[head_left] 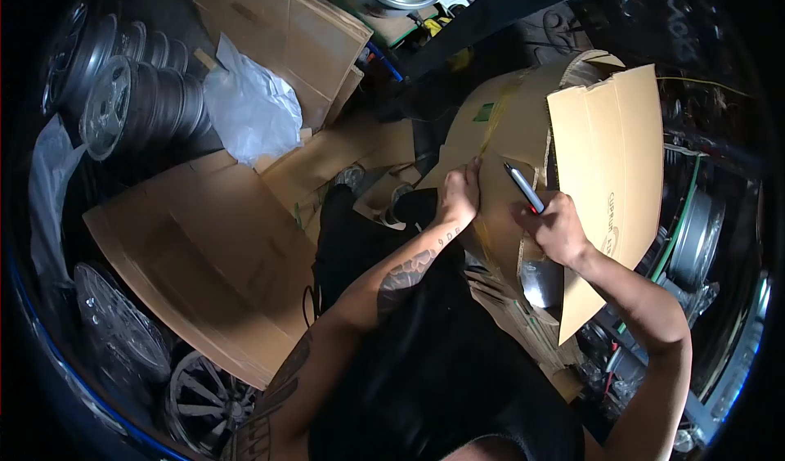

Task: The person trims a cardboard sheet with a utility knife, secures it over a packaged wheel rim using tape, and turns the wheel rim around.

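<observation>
A big round bundle wrapped in brown cardboard (511,138) stands before me, with a yellow strap (495,125) running across it. My left hand (459,193) presses on the cardboard beside the strap, its fingers curled and close together. My right hand (559,230) is closed around a slim silver-and-black utility knife (524,188) with a red part near the fingers; its blade is not visible. That hand is at the cut edge of the wrap, next to a printed cardboard flap (625,158). Shiny metal (541,283) shows through the gap below it.
A large cardboard sheet (204,256) lies at left, with white plastic wrap (253,109) beyond it. Wheel rims (143,105) are stacked at far left, and another rim (208,400) lies lower left. More cardboard (286,27) leans behind. Rims (697,236) stand at right.
</observation>
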{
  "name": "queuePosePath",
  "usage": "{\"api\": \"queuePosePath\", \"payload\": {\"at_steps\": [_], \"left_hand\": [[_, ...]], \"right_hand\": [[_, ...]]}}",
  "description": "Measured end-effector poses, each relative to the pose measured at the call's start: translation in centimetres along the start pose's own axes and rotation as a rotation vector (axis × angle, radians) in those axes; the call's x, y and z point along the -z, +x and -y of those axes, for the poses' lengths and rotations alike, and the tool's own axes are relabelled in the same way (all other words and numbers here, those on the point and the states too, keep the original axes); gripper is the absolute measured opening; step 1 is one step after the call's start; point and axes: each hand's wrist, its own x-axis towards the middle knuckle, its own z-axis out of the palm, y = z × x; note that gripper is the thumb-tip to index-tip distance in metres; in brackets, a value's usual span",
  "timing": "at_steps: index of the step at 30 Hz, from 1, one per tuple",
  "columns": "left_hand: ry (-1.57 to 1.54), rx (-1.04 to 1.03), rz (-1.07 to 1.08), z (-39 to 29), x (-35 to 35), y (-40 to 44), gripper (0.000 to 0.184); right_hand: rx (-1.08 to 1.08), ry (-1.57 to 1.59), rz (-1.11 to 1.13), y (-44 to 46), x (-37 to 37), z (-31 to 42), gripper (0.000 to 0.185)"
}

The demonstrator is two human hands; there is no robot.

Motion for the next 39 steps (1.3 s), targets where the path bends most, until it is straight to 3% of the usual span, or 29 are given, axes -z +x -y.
{"api": "queuePosePath", "payload": {"at_steps": [6, 9, 12, 16, 23, 26, 30, 33, 37, 39], "left_hand": [[0.124, 0.081, 0.011, -0.9, 0.6, 1.0, 0.054], [0.163, 0.073, -0.003, -1.1, 0.5, 0.9, 0.053], [0.244, -0.046, -0.054, -0.4, 0.2, 1.7, 0.052], [0.198, -0.203, 0.022, 1.6, -0.2, 2.6, 0.041], [0.184, -0.368, -0.079, 1.6, -0.5, 2.6, 0.043], [0.052, -0.247, -0.034, 0.2, 0.4, 2.1, 0.043], [0.089, -0.200, -0.087, 0.2, 0.9, 1.5, 0.044], [0.161, -0.249, -0.117, 0.6, 1.5, 2.0, 0.043], [0.150, -0.306, -0.139, 0.0, 1.3, 2.3, 0.041], [0.194, -0.320, -0.099, 0.5, 0.9, 2.3, 0.037]], "right_hand": [[0.141, 0.041, -0.039, 0.1, 0.0, -0.8, 0.015], [0.020, -0.002, 0.022, -0.1, 0.9, 0.9, 0.012], [0.162, -0.028, -0.062, 0.2, 0.3, 0.4, 0.013], [-0.012, -0.173, -0.190, 0.1, -1.2, 1.2, 0.018], [-0.148, 0.310, -0.237, -0.8, -1.7, 2.3, 0.016], [-0.234, 0.473, -0.200, -1.0, -1.6, 2.9, 0.024], [-0.084, 0.465, -0.155, -0.5, -2.5, 1.4, 0.029], [-0.093, 0.310, -0.126, 0.3, -2.8, 2.1, 0.031], [0.065, -0.080, -0.274, 0.0, -2.3, 4.0, 0.029], [0.020, -0.219, -0.344, -0.9, -2.9, 3.9, 0.024]]}}
